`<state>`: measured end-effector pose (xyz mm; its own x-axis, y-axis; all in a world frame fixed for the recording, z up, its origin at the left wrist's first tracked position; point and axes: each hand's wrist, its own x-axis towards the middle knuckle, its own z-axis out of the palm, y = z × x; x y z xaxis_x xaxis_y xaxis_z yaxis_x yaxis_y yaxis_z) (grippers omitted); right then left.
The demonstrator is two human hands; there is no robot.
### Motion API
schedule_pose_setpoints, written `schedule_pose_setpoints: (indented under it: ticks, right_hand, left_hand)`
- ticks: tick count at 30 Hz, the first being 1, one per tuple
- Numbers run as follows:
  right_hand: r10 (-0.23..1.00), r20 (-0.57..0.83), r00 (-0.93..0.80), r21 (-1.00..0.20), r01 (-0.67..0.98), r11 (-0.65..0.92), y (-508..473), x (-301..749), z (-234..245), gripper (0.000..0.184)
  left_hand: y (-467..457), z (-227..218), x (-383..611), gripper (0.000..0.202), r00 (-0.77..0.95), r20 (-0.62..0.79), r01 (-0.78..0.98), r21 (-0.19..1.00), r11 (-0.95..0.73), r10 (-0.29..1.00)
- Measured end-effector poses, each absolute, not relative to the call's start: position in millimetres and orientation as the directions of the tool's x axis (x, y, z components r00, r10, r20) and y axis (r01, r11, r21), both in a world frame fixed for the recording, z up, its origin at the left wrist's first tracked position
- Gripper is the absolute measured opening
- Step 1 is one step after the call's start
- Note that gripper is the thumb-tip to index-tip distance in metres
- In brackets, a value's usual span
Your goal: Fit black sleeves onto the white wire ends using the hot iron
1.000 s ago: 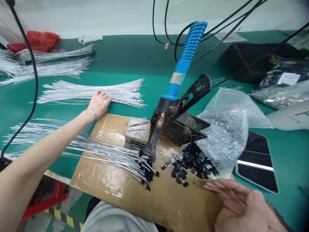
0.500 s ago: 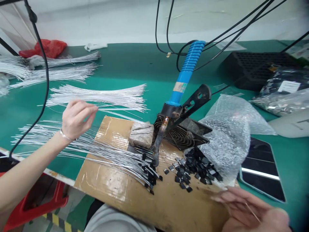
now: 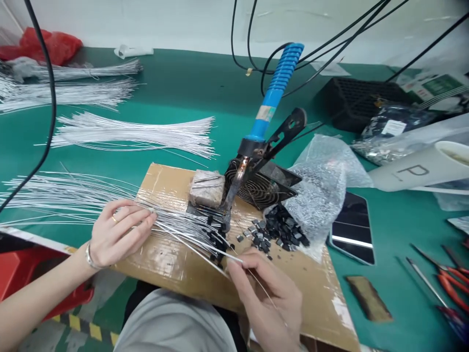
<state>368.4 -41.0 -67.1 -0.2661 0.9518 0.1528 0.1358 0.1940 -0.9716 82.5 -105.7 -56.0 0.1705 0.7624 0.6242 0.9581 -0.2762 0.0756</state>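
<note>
My left hand [image 3: 122, 232], fingers closed, pinches a thin white wire [image 3: 194, 239] over a bundle of similar wires [image 3: 69, 195]. My right hand [image 3: 271, 293] is closed near the wire's other end, with thumb and fingertips together on it. A fine silvery strand like solder wire [image 3: 263, 285] also runs through my right hand. The bundle's right ends carry small black pieces [image 3: 219, 242]. Just beyond them, a soldering iron [image 3: 269, 105] with a blue handle leans in its stand, tip down beside a pale block [image 3: 207, 188].
Loose black pieces [image 3: 284, 227] lie on the cardboard [image 3: 172, 281] beside bubble wrap [image 3: 322, 190]. A phone [image 3: 352, 230], red-handled pliers [image 3: 452, 283] and a paper cup [image 3: 421, 168] are to the right. Another wire bundle [image 3: 135, 132] lies behind; a black cable [image 3: 51, 98] hangs at left.
My left hand has come down and right, from beside the rear bundle to over the front one. My right hand has moved left to the white wire's end. The view has shifted slightly.
</note>
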Motion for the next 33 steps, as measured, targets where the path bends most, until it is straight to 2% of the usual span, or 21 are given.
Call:
schedule_pose_setpoints:
  ticks: [3, 5, 6, 10, 17, 25, 31, 33]
  right_hand:
    - [0.960, 0.116, -0.256, -0.981, 0.122, 0.151, -44, 370, -73, 0.024]
    - [0.950, 0.145, -0.278, -0.974, 0.127, 0.186, -43, 373, -75, 0.024]
    - [0.937, 0.171, -0.306, -0.968, 0.127, 0.218, -42, 375, -75, 0.024]
    - [0.875, 0.242, -0.420, -0.941, 0.118, 0.317, -38, 379, -74, 0.024]
    - [0.893, 0.250, -0.375, -0.941, 0.122, 0.315, -34, 378, -73, 0.026]
    - [0.851, 0.312, -0.423, -0.923, 0.079, 0.378, -25, 384, -67, 0.021]
    - [0.850, 0.326, -0.415, -0.913, 0.097, 0.397, -26, 383, -65, 0.022]
    - [0.839, 0.334, -0.430, -0.902, 0.112, 0.416, -27, 382, -65, 0.022]
  left_hand:
    - [-103, -55, 84, 0.018, 0.385, 0.631, 0.911, -0.143, -0.386, 0.674]
    - [-101, -54, 85, 0.016, 0.448, 0.618, 0.887, -0.218, -0.407, 0.646]
    - [-100, -54, 85, 0.016, 0.451, 0.616, 0.886, -0.219, -0.410, 0.646]
    - [-98, -56, 87, 0.016, 0.457, 0.613, 0.880, -0.205, -0.429, 0.644]
    - [-101, -61, 84, 0.018, 0.465, 0.614, 0.865, -0.163, -0.474, 0.638]
    - [-116, -80, 60, 0.022, 0.593, 0.489, 0.786, -0.180, -0.591, 0.640]
    - [-117, -87, 65, 0.026, 0.527, 0.464, 0.823, -0.068, -0.564, 0.712]
    - [-113, -81, 76, 0.026, 0.471, 0.493, 0.830, 0.034, -0.557, 0.732]
